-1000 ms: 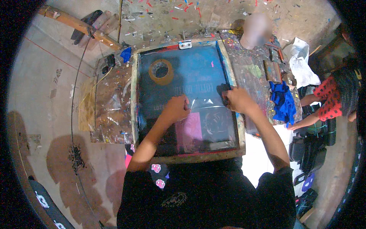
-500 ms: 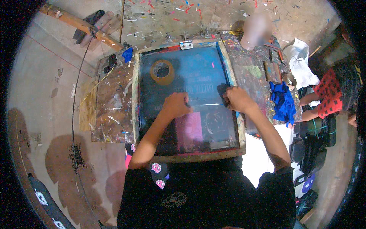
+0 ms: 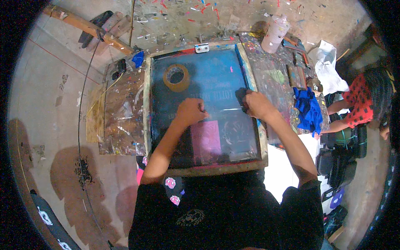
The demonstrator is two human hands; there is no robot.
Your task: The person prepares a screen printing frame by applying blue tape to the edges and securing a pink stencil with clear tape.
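A wooden-framed printing screen [image 3: 210,166] with blue-black mesh lies in front of me, and a pink rectangle [image 3: 205,137] shows at its lower middle. My left hand [image 3: 191,111] is closed over the middle of the mesh, its fingers curled and what they hold hidden. Near the right rail my right hand [image 3: 259,104] is also closed, with a dark patch at its fingers that could be shadow or cloth. A thin pale shiny line [image 3: 231,109] runs between the hands; I cannot tell what it is. On the mesh's upper left rests a roll of brown tape [image 3: 176,78].
A metal hinge clamp [image 3: 202,48] grips the screen's far edge. Right of the screen, the paint-stained table [image 3: 271,77] carries a cloudy plastic bottle [image 3: 275,34] and a blue cloth [image 3: 307,109]. Another person in a red-and-black top [image 3: 359,100] is at the far right.
Both hands stay closed in nearly the same places over the screen. The whole view has shifted very slightly; nothing else has plainly moved.
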